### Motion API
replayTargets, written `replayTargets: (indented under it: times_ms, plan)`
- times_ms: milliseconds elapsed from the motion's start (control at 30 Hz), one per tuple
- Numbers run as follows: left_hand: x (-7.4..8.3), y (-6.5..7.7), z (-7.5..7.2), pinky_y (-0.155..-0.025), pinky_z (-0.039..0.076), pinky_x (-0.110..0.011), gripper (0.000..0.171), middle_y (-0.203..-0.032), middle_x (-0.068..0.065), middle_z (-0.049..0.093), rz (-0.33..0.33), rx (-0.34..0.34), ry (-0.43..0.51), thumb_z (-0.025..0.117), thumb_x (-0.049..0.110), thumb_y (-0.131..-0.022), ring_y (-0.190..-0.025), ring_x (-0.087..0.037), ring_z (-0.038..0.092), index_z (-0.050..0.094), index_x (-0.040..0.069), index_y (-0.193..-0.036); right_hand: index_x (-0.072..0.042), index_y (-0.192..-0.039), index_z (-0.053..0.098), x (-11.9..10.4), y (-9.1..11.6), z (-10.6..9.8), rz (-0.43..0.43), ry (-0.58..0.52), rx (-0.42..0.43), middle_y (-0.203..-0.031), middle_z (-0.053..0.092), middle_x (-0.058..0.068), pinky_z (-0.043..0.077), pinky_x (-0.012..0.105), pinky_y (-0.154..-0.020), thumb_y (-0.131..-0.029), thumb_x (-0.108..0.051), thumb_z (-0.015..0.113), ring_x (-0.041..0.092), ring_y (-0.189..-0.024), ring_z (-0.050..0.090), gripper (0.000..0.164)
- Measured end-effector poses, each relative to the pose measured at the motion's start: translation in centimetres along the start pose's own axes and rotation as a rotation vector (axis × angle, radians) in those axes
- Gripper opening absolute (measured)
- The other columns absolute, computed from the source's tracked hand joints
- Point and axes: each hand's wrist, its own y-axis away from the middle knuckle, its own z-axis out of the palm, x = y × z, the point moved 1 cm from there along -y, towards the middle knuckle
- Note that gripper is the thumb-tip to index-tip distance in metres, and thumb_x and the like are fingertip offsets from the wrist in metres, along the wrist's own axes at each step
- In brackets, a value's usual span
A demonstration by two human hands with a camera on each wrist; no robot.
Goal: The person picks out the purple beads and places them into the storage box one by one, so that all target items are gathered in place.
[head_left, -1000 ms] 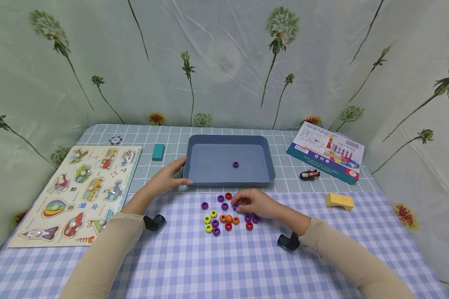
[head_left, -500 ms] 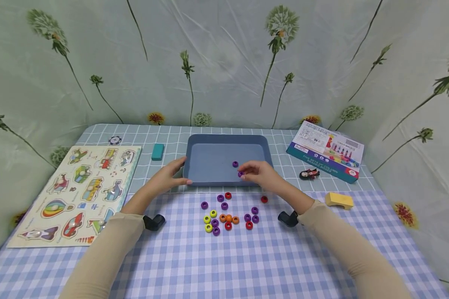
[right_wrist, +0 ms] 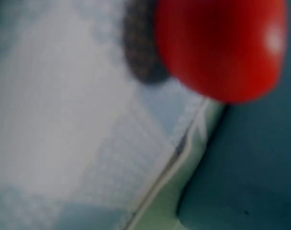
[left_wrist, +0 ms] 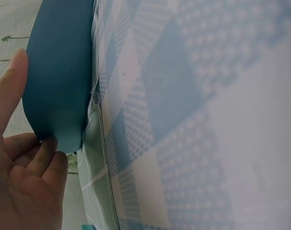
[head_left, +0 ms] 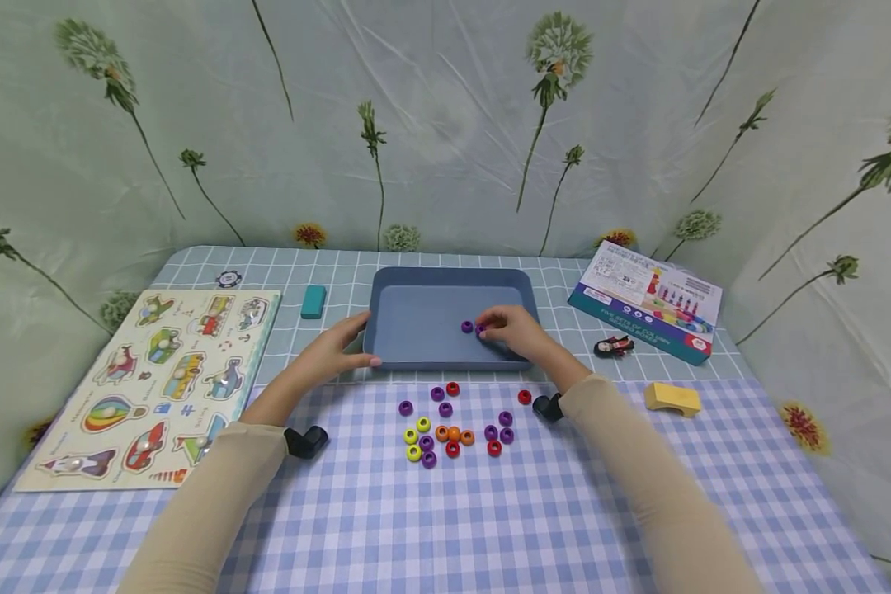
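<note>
At the left end of the blue-grey tray (head_left: 416, 365), my left hand (head_left: 328, 346) holds the side near the front corner, thumb and bent fingers against the wall. The left wrist view shows that hand (left_wrist: 33, 177) and the tray wall (left_wrist: 59, 72) close up. Inside the tray, my right hand (head_left: 516, 332) pinches a purple bead (head_left: 480, 329) low over the floor. Another purple bead (head_left: 467, 327) lies just left of it. In the right wrist view a red bead (right_wrist: 222, 48) looms large beside the tray wall (right_wrist: 246, 167); the right hand is out of that view.
Several purple, red, orange and yellow beads (head_left: 454, 434) lie on the checked cloth before the tray. A picture puzzle board (head_left: 156, 379) and teal block (head_left: 313, 302) are left. A box (head_left: 646, 301), small figure (head_left: 614, 346) and yellow arch block (head_left: 672, 399) are right.
My right hand has picked up a purple bead from the cloth and carried it into the tray, beside the one lying there. A red bead beneath the hand is uncovered. The left hand stays put.
</note>
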Motion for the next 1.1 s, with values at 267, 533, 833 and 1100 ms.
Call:
replayTargets:
  times_ms: [267,533,833,1100]
  plan:
    - [-0.1,-0.1,0.1,-0.095,0.023,-0.040,0.092,-0.136,-0.011,0.014,-0.001,0.005,0.002,0.064,0.044,-0.064,-0.120,-0.029,0.019,0.014,0.010,-0.133,-0.004,-0.093,0.060,0.6,-0.5,0.3,0.007,0.060,-0.009,-0.084,0.057,0.007,0.043,0.025,-0.066,-0.075,-0.004,0.059,0.016,-0.075,0.050,0.018]
    - [0.0,0.0,0.1,-0.095,0.023,-0.040,0.089,-0.136,-0.011,0.013,-0.008,-0.006,0.000,0.064,0.039,-0.067,-0.120,-0.029,0.018,0.013,0.010,-0.133,-0.004,-0.103,0.053,-1.4,1.7,-0.2,-0.083,0.013,-0.030,-0.102,0.053,0.009,0.041,0.030,-0.081,-0.076,-0.011,0.059,0.020,-0.093,0.049,0.028]
    - [0.0,-0.1,0.1,-0.095,0.023,-0.039,0.086,-0.136,-0.010,0.013,-0.015,0.006,-0.007,0.065,0.035,-0.068,-0.120,-0.028,0.019,0.014,0.011,-0.133,-0.001,-0.104,0.052,-3.6,7.4,-0.7,-0.180,-0.078,-0.121,-0.103,0.051,0.014,0.040,0.034,-0.082,-0.075,-0.012,0.060,0.030,-0.094,0.048,0.032]
    - [-0.2,-0.2,0.1,-0.095,0.023,-0.040,0.086,-0.136,-0.010,0.013,-0.008,0.001,-0.005,0.065,0.033,-0.069,-0.120,-0.028,0.018,0.013,0.010,-0.133,0.006,-0.101,0.052,-2.9,11.2,0.1,-0.092,-0.098,-0.214,-0.099,0.052,0.019,0.043,0.036,-0.078,-0.074,0.001,0.058,0.030,-0.086,0.050,0.028]
